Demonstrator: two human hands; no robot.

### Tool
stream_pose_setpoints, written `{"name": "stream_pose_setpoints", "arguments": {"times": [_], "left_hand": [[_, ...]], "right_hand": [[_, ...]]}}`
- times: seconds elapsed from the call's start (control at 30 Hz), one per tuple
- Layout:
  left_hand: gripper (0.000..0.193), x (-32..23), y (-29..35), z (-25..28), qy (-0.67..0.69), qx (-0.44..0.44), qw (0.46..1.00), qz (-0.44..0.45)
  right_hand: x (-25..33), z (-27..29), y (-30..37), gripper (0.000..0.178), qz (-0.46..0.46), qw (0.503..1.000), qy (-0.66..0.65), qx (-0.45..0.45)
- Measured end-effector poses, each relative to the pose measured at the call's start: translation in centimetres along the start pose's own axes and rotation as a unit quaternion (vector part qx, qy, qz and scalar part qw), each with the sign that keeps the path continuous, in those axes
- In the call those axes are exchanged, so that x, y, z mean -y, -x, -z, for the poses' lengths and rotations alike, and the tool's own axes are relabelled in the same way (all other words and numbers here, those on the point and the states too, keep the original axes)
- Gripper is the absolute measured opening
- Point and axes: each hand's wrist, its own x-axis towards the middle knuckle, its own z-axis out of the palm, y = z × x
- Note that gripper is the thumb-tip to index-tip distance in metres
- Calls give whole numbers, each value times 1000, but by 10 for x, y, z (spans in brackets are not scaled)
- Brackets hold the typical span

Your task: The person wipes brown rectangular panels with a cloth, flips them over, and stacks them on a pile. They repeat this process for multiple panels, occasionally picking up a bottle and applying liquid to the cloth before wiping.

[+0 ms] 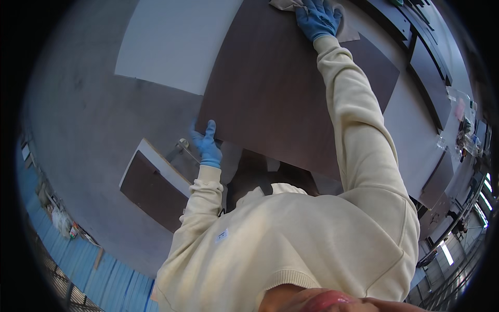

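Observation:
A large dark brown board lies in front of me, its near edge close to my body. My right hand, in a blue glove, is stretched to the board's far part. It presses down on a beige cloth with its fingers spread. Beside the board's near left corner is my left hand, also gloved in blue. Its thumb stands apart from the fingers, which are a little blurred, and I see nothing held in it. Whether it touches the corner I cannot tell.
A white panel lies beyond the board's left side. Lower left, a smaller brown panel with a white edge stands near my left forearm. Dark strips lie on a pale surface at the right, with clear plastic packaging farther along.

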Motion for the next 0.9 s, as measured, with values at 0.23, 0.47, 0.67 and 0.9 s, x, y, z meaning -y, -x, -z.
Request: {"name": "stream_pose_setpoints", "arguments": {"times": [0.23, 0.47, 0.67, 0.9], "left_hand": [[52, 15, -9, 26, 114, 17, 993, 35], [42, 0, -5, 31, 120, 15, 989, 80], [57, 3, -30, 47, 137, 82, 977, 145], [118, -30, -33, 68, 239, 129, 930, 249]], "right_hand": [[201, 91, 212, 48, 272, 893, -358, 11], [133, 18, 0, 43, 151, 983, -103, 12], [197, 14, 15, 48, 130, 986, -4, -108], [259, 80, 250, 54, 321, 902, -282, 62]]}}
